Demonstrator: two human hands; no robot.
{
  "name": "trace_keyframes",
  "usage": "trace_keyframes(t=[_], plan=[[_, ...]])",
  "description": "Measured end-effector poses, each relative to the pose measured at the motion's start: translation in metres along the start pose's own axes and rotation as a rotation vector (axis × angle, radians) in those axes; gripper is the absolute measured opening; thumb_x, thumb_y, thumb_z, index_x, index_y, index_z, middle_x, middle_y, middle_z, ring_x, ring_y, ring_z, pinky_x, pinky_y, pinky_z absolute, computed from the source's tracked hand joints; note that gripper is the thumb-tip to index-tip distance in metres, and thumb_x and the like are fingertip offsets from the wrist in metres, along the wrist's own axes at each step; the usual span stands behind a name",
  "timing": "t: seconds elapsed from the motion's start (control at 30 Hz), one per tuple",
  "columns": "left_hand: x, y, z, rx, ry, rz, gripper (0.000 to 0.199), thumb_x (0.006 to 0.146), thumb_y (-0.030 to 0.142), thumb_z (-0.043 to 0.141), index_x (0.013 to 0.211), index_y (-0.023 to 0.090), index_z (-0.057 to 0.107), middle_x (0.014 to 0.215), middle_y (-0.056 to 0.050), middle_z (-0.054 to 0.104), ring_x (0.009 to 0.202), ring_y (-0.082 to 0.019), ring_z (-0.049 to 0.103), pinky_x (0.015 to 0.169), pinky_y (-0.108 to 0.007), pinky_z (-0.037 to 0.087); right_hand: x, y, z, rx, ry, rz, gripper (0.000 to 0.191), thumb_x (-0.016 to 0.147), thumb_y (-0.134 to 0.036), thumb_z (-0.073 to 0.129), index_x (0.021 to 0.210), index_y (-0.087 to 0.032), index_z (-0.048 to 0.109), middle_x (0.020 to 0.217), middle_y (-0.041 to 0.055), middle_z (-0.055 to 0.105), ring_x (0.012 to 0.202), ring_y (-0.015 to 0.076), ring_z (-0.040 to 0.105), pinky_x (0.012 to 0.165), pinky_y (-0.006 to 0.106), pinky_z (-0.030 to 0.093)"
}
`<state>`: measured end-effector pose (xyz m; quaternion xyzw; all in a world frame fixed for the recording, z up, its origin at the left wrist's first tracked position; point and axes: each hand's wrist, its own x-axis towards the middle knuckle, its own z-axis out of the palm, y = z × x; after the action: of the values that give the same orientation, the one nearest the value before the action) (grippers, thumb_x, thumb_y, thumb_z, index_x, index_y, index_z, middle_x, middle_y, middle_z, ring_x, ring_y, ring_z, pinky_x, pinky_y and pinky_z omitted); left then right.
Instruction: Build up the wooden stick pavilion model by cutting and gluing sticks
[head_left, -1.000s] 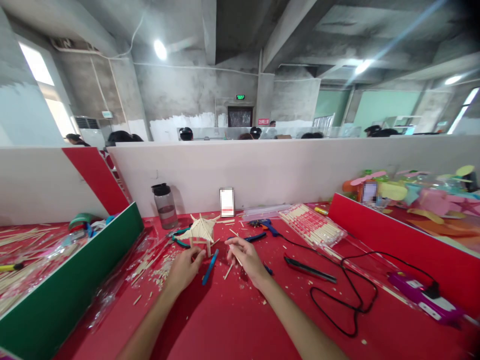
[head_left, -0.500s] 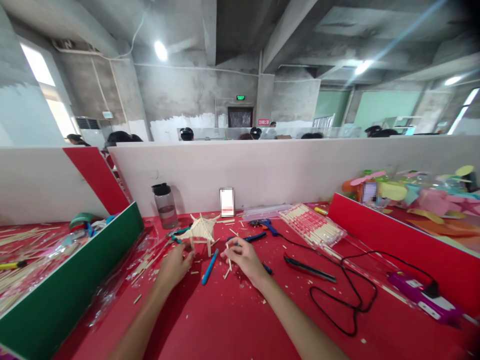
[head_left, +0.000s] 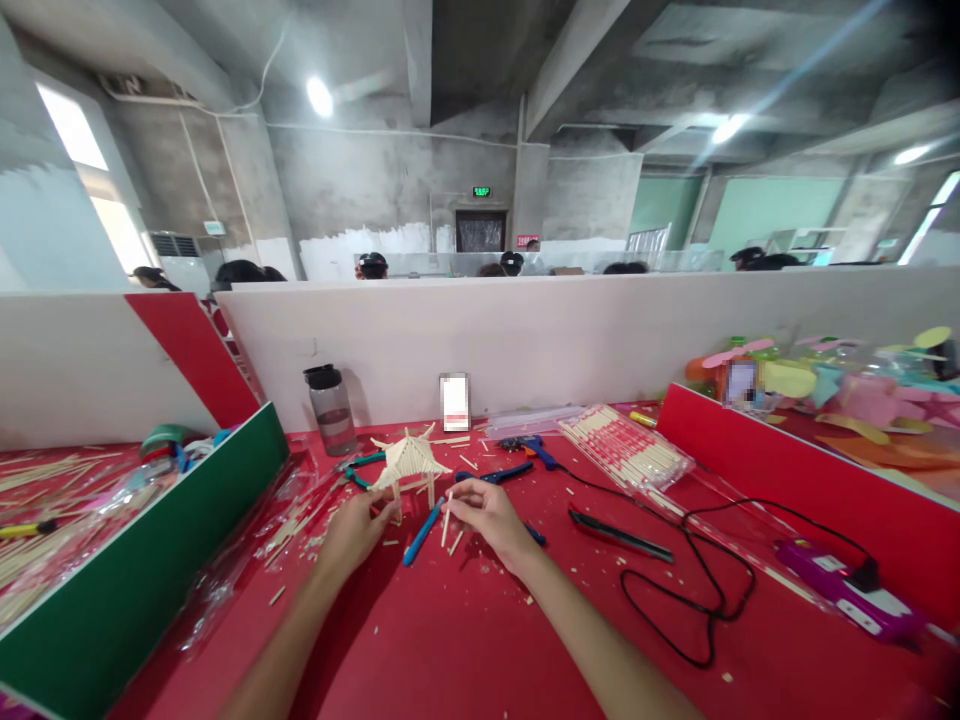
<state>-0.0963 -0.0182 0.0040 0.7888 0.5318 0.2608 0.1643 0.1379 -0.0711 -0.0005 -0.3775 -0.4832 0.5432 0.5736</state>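
A small pavilion model [head_left: 409, 459] made of pale wooden sticks, with a pointed roof and stick legs, stands on the red table. My left hand [head_left: 358, 527] is closed at its near left leg, thumb and fingertips pinching there. Just right of the model, my right hand [head_left: 491, 515] pinches a short wooden stick [head_left: 447, 522], held nearly upright. Between the hands lies a blue pen-like tool [head_left: 422, 535], slanted on the table. A loose stick piece [head_left: 456, 543] rests below my right fingertips. Blue-handled pliers [head_left: 504, 474] lie behind my right hand, which partly hides them.
Behind stand a water bottle [head_left: 330, 410] and a propped phone [head_left: 455, 403]. A glue gun [head_left: 536, 452] trails a black cable to a purple power strip [head_left: 851, 590]. Bundled sticks [head_left: 626, 450] and a black utility knife [head_left: 621, 535] lie right. Green [head_left: 150, 570] and red dividers flank the table.
The pavilion has turned and shifted slightly right, with my left hand moving along at its leg. The stick in my right hand has moved slightly left and changed its tilt.
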Motion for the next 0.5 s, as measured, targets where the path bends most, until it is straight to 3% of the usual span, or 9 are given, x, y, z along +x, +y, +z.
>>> trace_keyframes(t=[0.2,0.33,0.5], plan=[[0.0,-0.01,-0.012,0.106,-0.07,0.019,0.039,0.088,0.051,0.051,0.074,0.017,0.067,0.068,-0.005,0.066,0.062,-0.02,0.058,0.06,-0.027,0.034,0.0,0.001,0.001,0.028,0.031,0.016,0.04,0.063,-0.047,0.083,0.083,-0.016,0.068,0.076,0.0028,0.071,0.062,0.0141,0.065,0.061,0.027,0.054],[-0.008,-0.008,-0.028,0.006,-0.311,0.104,0.048,0.089,0.054,0.048,0.062,0.017,0.06,0.059,-0.002,0.056,0.055,-0.016,0.048,0.055,-0.027,0.03,0.001,0.002,0.0,0.02,0.045,0.021,0.04,0.065,-0.05,0.082,0.083,-0.016,0.068,0.078,0.0049,0.073,0.069,0.0172,0.069,0.06,0.026,0.053],[-0.021,0.027,-0.031,-0.26,-0.554,0.092,0.046,0.089,0.057,0.05,0.079,0.016,0.068,0.065,-0.003,0.066,0.053,-0.016,0.055,0.053,-0.026,0.038,0.003,0.005,-0.001,-0.028,0.043,-0.023,0.04,0.067,-0.05,0.081,0.082,-0.015,0.068,0.076,0.0054,0.073,0.069,0.0183,0.07,0.057,0.024,0.049]])
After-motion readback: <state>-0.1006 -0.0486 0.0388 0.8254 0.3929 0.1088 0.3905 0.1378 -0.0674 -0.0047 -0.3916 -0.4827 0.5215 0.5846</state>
